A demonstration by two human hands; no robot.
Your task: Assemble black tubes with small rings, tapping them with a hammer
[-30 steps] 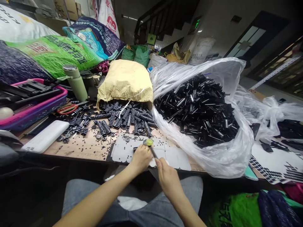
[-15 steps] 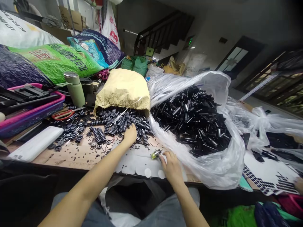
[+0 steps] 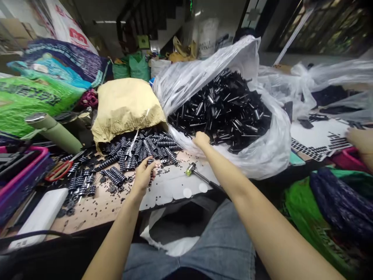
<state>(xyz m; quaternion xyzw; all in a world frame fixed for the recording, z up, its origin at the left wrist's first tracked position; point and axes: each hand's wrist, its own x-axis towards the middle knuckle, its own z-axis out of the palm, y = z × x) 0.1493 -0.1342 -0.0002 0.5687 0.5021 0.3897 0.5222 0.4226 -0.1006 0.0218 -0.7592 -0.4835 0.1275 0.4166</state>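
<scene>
My left hand is closed around a small black ridged roller, beside the pile of ridged rollers that spills from a yellow sack. My right hand reaches the near left edge of the heap of black tubular parts in a clear plastic bag. Its fingers are curled together at the heap, and what they grip is too small to make out. Below it a hammer with a yellow-green face lies on the white sheet, its handle pointing right.
Red scissors, a white case, a green bottle and a pink-rimmed basket are at the left. Another person's hand is at the far right, by a white board with rows of black pieces.
My right hand has left the hammer and moved up to the heap in the plastic bag. My left hand has drawn back from the pile with a roller. The camera view has turned right.
</scene>
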